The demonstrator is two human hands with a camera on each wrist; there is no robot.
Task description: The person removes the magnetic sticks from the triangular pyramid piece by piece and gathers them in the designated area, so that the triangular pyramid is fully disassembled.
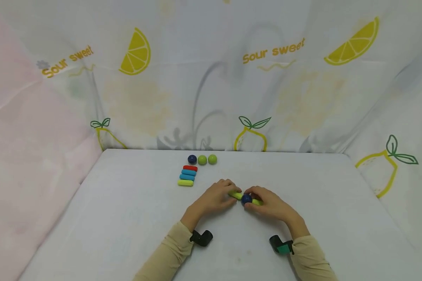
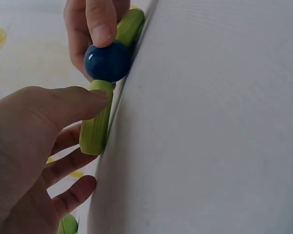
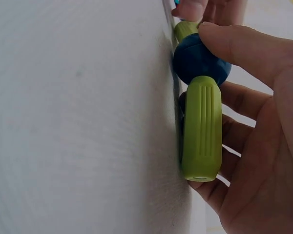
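A dark blue ball (image 1: 246, 199) joins two yellow-green ribbed rods, one on each side, low over the white table. My left hand (image 1: 219, 196) pinches the left rod (image 2: 96, 127) between thumb and fingers. With thumb and fingertips, my right hand (image 1: 270, 203) grips the ball, and the right rod (image 3: 202, 131) lies along its palm side. In the left wrist view the rods and ball form a slightly bent line. The right rod's outer end points toward the right wrist and is free of the fingers.
Toward the back of the white table (image 1: 126, 218) sit another dark blue ball (image 1: 192, 159) and two green balls (image 1: 207, 159) in a row. Before them lie a red rod (image 1: 190, 168), two blue rods (image 1: 188, 175) and a yellow-green rod (image 1: 185, 183). A printed curtain (image 1: 197, 78) hangs behind.
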